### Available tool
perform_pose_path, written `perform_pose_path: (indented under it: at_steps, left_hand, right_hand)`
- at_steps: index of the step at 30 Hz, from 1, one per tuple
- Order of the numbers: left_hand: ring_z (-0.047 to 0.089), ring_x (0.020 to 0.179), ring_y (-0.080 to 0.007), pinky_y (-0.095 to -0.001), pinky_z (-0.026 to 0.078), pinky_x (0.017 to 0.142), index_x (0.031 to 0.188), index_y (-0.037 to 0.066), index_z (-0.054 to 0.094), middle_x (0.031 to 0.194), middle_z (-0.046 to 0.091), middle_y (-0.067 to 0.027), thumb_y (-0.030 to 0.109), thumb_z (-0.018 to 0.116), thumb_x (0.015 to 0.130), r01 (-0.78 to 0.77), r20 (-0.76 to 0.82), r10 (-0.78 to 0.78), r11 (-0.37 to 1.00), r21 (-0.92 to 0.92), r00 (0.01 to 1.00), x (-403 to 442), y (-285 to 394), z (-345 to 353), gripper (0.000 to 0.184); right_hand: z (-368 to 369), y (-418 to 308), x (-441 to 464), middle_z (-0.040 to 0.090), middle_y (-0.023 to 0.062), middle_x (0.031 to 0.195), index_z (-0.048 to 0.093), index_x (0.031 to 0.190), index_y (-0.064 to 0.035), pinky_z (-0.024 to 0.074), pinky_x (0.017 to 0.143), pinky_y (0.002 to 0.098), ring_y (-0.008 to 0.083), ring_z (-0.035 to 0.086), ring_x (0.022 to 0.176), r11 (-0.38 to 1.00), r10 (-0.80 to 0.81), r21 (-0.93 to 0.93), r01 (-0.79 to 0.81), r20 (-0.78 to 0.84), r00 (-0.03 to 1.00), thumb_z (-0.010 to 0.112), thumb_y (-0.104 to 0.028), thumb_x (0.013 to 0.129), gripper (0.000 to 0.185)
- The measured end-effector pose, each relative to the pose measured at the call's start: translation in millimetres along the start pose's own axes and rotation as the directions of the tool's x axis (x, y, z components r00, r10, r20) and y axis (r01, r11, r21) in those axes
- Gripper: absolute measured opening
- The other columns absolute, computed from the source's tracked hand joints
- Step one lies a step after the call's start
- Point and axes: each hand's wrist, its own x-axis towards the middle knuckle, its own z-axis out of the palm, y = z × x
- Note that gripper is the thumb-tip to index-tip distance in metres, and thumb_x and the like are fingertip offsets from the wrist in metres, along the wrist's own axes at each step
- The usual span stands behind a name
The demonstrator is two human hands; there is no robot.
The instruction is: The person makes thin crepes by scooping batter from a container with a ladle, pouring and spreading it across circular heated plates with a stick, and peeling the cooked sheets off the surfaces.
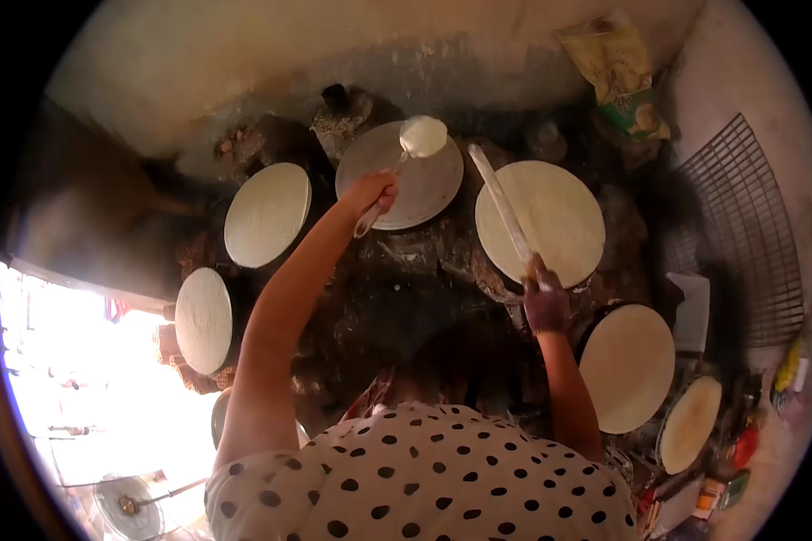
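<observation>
My left hand (374,192) is closed around the handle of a ladle (423,137), whose bowl is full of white batter. That bowl hangs over the far part of a bare grey round griddle (406,200) in the middle. My right hand (546,303), dark as if gloved, grips one end of a long flat wooden stick (503,206). The stick slants up and left across a pale round of batter (559,216) on the griddle to the right. Whether it touches that round I cannot tell.
More pale rounds sit on griddles to the left (268,215) and lower right (629,370); one at far right (690,424) is browner. A wire rack (740,234) leans on the right wall near a yellow-green bag (622,81). A fan (128,507) stands lower left.
</observation>
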Motion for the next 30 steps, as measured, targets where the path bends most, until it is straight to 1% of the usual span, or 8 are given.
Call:
perform_pose_path:
  at_steps: [7, 13, 15, 17, 19, 22, 24, 30]
  left_hand:
    - [0.038, 0.043, -0.0056, -0.0246, 0.032, 0.039, 0.091, 0.013, 0.044, 0.060, 0.043, 0.0037, 0.016, 0.046, 0.092, 0.233, 0.104, -0.221, 0.965, -0.124, 0.970, 154.3, -42.5, -30.3, 0.004]
    - [0.042, 0.041, -0.0134, -0.0301, 0.036, 0.039, 0.089, 0.010, 0.048, 0.058, 0.045, -0.0020, 0.018, 0.044, 0.091, -0.036, 0.027, 0.031, 0.969, 0.246, 0.999, 211.4, -55.8, -73.8, 0.010]
    - [0.056, 0.045, -0.0199, -0.0346, 0.047, 0.049, 0.103, 0.006, 0.056, 0.067, 0.059, -0.0138, 0.017, 0.043, 0.085, -0.084, -0.059, 0.140, 0.827, 0.556, 0.988, 208.1, -43.9, -90.6, 0.025]
    - [0.060, 0.051, -0.0221, -0.0360, 0.049, 0.054, 0.114, 0.009, 0.054, 0.072, 0.062, -0.0149, 0.018, 0.043, 0.085, -0.045, -0.110, 0.149, 0.766, 0.641, 0.983, 193.8, -24.9, -101.4, 0.032]
    - [0.063, 0.057, -0.0242, -0.0374, 0.051, 0.059, 0.125, 0.013, 0.053, 0.077, 0.065, -0.0159, 0.018, 0.044, 0.085, -0.003, -0.155, 0.163, 0.698, 0.716, 0.974, 185.9, -19.8, -117.7, 0.041]
    - [0.057, 0.048, -0.0205, -0.0350, 0.044, 0.044, 0.134, 0.009, 0.045, 0.067, 0.060, -0.0106, 0.019, 0.040, 0.087, -0.080, -0.117, 0.313, 0.552, 0.830, 0.942, 181.8, -28.3, -167.7, 0.048]
    - [0.054, 0.046, -0.0169, -0.0329, 0.044, 0.044, 0.135, 0.010, 0.044, 0.063, 0.057, -0.0070, 0.021, 0.042, 0.089, -0.183, -0.065, 0.723, 0.260, 0.948, 0.688, 195.2, -59.8, -211.1, 0.047]
    - [0.052, 0.050, -0.0140, -0.0285, 0.045, 0.050, 0.139, 0.007, 0.037, 0.061, 0.053, -0.0061, 0.018, 0.044, 0.093, -0.341, -0.404, 0.490, 0.856, 0.388, 0.772, 74.7, 5.9, -196.4, 0.047]
  right_hand:
    - [109.8, -31.6, 106.4, 0.061, 0.0122, 0.089, 0.051, 0.127, -0.0279, 0.0502, 0.070, 0.0405, 0.0320, 0.062, 0.082, 0.966, 0.121, -0.252, -0.056, 0.254, 0.960, 0.059, -0.031, 0.085, 0.043]
    - [189.3, -56.8, 69.1, 0.063, 0.0186, 0.094, 0.052, 0.128, -0.0251, 0.0496, 0.072, 0.0479, 0.0389, 0.061, 0.084, 0.928, 0.320, 0.228, -0.295, -0.081, 0.944, 0.054, -0.039, 0.086, 0.044]
    - [197.7, -104.4, 96.9, 0.063, 0.0214, 0.102, 0.052, 0.129, -0.0219, 0.0491, 0.077, 0.0471, 0.0385, 0.061, 0.094, 0.794, 0.585, -0.036, -0.607, 0.315, 0.747, 0.047, -0.045, 0.089, 0.046]
    - [254.3, -121.9, 120.5, 0.062, 0.0216, 0.107, 0.055, 0.126, -0.0159, 0.0487, 0.081, 0.0453, 0.0375, 0.061, 0.096, 0.789, 0.602, -0.060, -0.611, 0.277, 0.749, 0.047, -0.048, 0.089, 0.049]
    - [315.7, -104.0, 126.3, 0.062, 0.0219, 0.107, 0.056, 0.125, -0.0168, 0.0497, 0.079, 0.0438, 0.0368, 0.062, 0.094, 0.638, 0.534, 0.527, -0.562, 0.223, 0.815, 0.049, -0.041, 0.091, 0.042]
    - [299.4, -107.2, 106.8, 0.061, 0.0225, 0.108, 0.056, 0.124, -0.0144, 0.0497, 0.078, 0.0409, 0.0339, 0.062, 0.097, 0.837, 0.436, 0.360, -0.412, 0.017, 0.900, 0.048, -0.031, 0.094, 0.036]
    - [303.7, -119.2, 75.7, 0.061, 0.0227, 0.108, 0.055, 0.125, -0.0127, 0.0497, 0.078, 0.0402, 0.0339, 0.062, 0.096, 0.747, 0.567, 0.394, -0.536, 0.044, 0.822, 0.048, -0.029, 0.094, 0.036]
    - [346.7, -150.9, 131.8, 0.065, 0.0197, 0.101, 0.060, 0.117, -0.0096, 0.0485, 0.075, 0.0391, 0.0341, 0.064, 0.091, 0.654, 0.640, 0.359, -0.666, 0.208, 0.740, 0.047, -0.038, 0.092, 0.040]
